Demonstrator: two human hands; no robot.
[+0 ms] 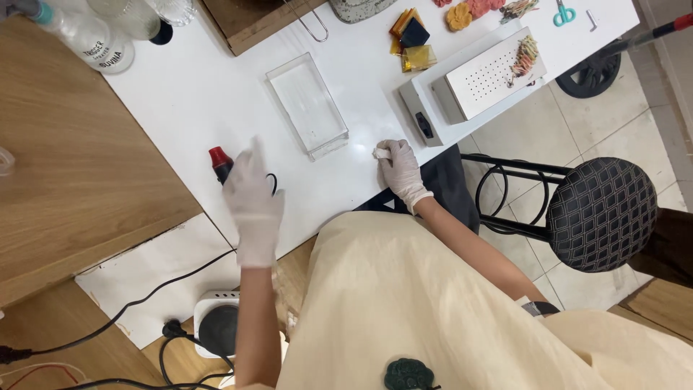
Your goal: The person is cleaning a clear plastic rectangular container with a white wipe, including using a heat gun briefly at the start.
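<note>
Both my hands wear white gloves over a white tabletop (195,94). My left hand (253,193) is blurred, its fingers spread and one pointing away from me. It hovers over a black tool with a red tip (219,162) that lies on the table, and a loop of black cord (273,184) shows beside it. My right hand (401,170) rests near the table's front edge, its fingertips pinching a small white wad (380,152) against the surface. A clear rectangular plastic tray (307,105) lies between and beyond the hands.
A white box with a perforated top (491,72) sits right of the tray, with amber and dark squares (411,40), orange flower shapes (458,16) and teal scissors (564,14) behind it. Spray bottles (90,40) stand far left. A black stool (599,213) and a floor socket block (216,325) are near.
</note>
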